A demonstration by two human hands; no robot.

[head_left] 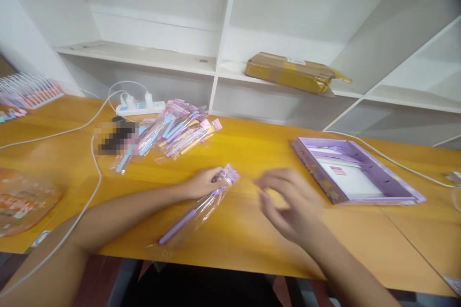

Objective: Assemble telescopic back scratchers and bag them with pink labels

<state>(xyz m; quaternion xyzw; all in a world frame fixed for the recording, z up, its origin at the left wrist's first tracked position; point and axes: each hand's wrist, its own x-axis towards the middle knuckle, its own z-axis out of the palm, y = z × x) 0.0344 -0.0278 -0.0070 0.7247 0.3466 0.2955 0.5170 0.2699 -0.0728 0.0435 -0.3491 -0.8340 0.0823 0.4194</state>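
Note:
My left hand [204, 183] is closed on the upper end of a purple pen-like stick in a clear bag [178, 226], just below its patterned purple header. The stick has a thick purple barrel and a thin silvery shaft, and it slants down toward the table's front edge. To the right, my right hand [293, 204] hovers over the table, blurred by motion. Its fingers are curled, with a gap between thumb and forefinger and nothing visible in them. Farther back lies a pile of similar bagged sticks [183, 129] in blue, purple and yellow.
A purple open box [391, 177] with a white bottom lies at right. Behind the pile sits a power strip [156, 107]; its white cable [96, 153] crosses the left side. A rack of sticks [32, 91] stands far left, near an orange bag [25, 201]. A taped carton [288, 73] rests on the shelf.

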